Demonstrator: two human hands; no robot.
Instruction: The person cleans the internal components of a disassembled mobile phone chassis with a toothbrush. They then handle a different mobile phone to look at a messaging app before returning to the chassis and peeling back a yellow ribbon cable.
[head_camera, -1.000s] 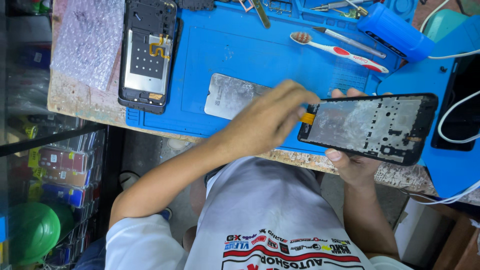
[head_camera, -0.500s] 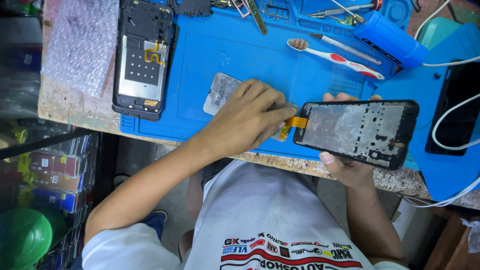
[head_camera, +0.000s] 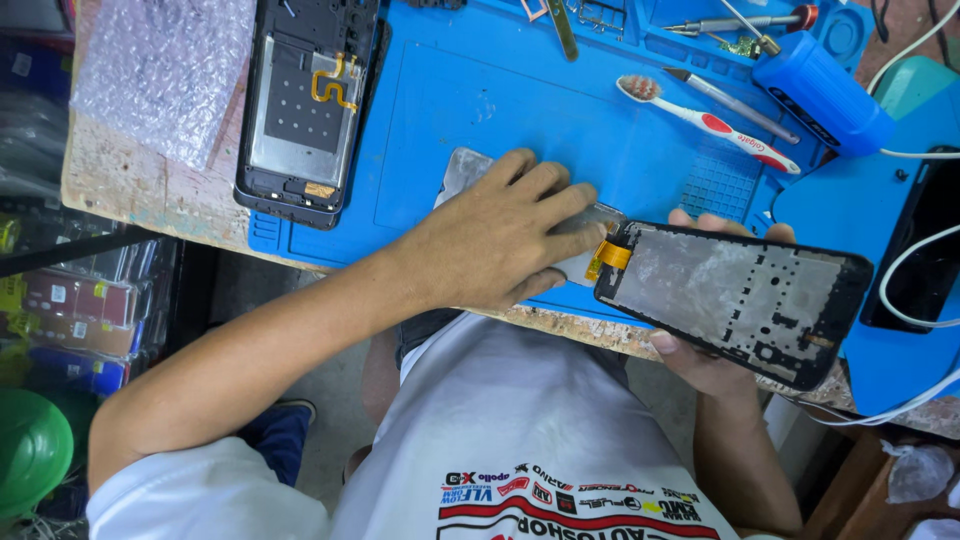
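My right hand (head_camera: 700, 365) holds a black phone display frame (head_camera: 740, 300) from below, back side up, over the front edge of the blue work mat (head_camera: 450, 100). An orange flex cable (head_camera: 612, 255) sticks out of the frame's left end. My left hand (head_camera: 500, 235) lies over a grey metal plate (head_camera: 465, 170) on the mat, and its thumb and forefinger tips close on that flex cable. Most of the plate is hidden under this hand.
An opened phone body (head_camera: 305, 110) lies at the mat's left end, beside bubble wrap (head_camera: 160, 70). A toothbrush (head_camera: 710, 120), a blue bottle (head_camera: 820, 95), tweezers and screwdrivers lie at the back right. A dark phone (head_camera: 920, 240) with white cables sits far right.
My left hand has come down flat onto the grey plate while staying at the flex cable. The display frame has shifted slightly lower and to the right.
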